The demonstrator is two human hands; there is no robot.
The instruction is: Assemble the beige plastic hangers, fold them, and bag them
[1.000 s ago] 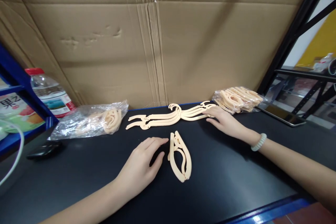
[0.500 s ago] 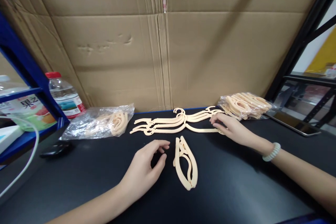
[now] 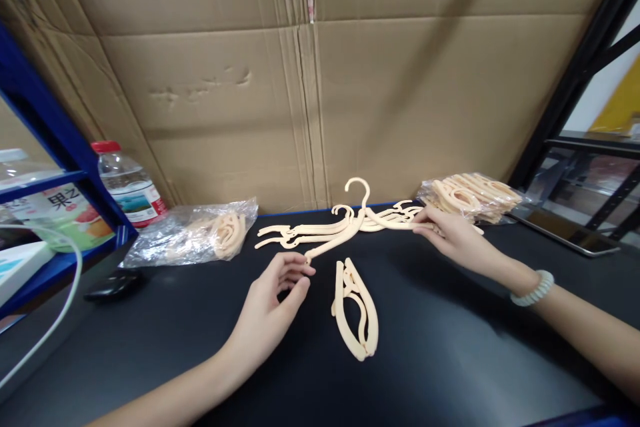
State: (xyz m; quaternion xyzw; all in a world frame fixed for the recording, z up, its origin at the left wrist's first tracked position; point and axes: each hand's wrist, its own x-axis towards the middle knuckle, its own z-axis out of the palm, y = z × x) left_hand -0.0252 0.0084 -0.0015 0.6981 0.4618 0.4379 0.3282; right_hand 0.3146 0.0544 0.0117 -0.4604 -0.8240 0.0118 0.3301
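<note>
My right hand [image 3: 443,233] pinches one arm of an unfolded cream clothes hanger [image 3: 345,235], which is raised and tilted with its hook upward. The other arm slopes down toward my left hand [image 3: 280,293]. That hand's fingers are curled and its thumb stands apart; the hanger's tip is right by the fingertips, and I cannot tell whether they touch. Behind the raised hanger lie more unfolded hangers [image 3: 313,238], side by side. A folded hanger [image 3: 372,310] rests on the black table [image 3: 425,360] between my hands.
Clear plastic bags of folded hangers lie at left [image 3: 200,237] and right [image 3: 470,197]. Further left are a black mouse [image 3: 114,285], a red-capped bottle [image 3: 127,183] and a white cable [image 3: 70,300]. A phone-like slab [image 3: 567,233] lies at right. Cardboard [image 3: 225,93] stands behind.
My right hand has taken hold of the nearest unfolded hanger and lifted it off the row, hook up. My left hand has shifted slightly left, close to the hanger's tip.
</note>
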